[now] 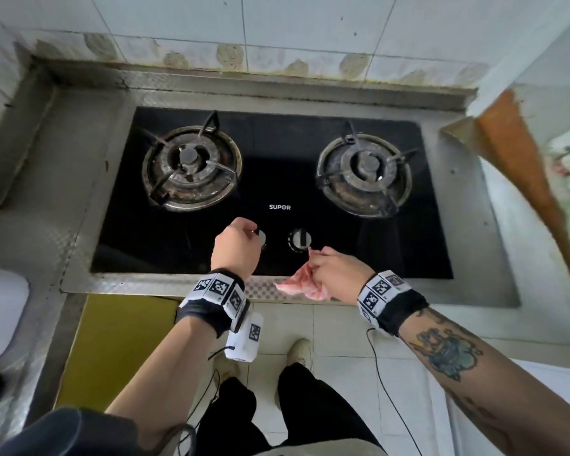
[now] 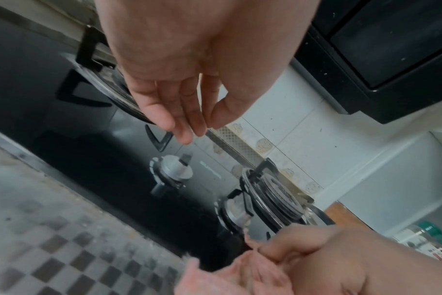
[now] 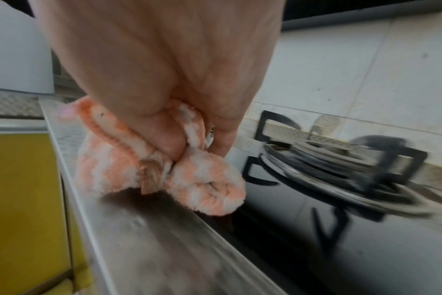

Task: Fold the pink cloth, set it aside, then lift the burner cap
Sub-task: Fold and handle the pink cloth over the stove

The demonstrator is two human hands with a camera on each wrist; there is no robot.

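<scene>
Your right hand point(image 1: 334, 271) clutches the bunched pink cloth point(image 1: 301, 284) at the hob's point(image 1: 185, 245) front edge; your left hand point(image 1: 236, 246) hangs loose-fingered just left.

Pale wall tiles point(image 1: 310, 24) rise behind the cooker, crossed low down by a stained patterned border strip point(image 1: 231, 55); a stainless counter point(image 1: 30, 179) with a checkered embossed finish runs round it, dull and grimy at the back edge; below the front lip sits a yellow cabinet door point(image 1: 112, 350); the floor point(image 1: 339, 334) is pale square tile; a worn orange-brown wooden edge point(image 1: 520, 166) slants down at the right, perhaps a door frame; the daylight is soft and even.
</scene>
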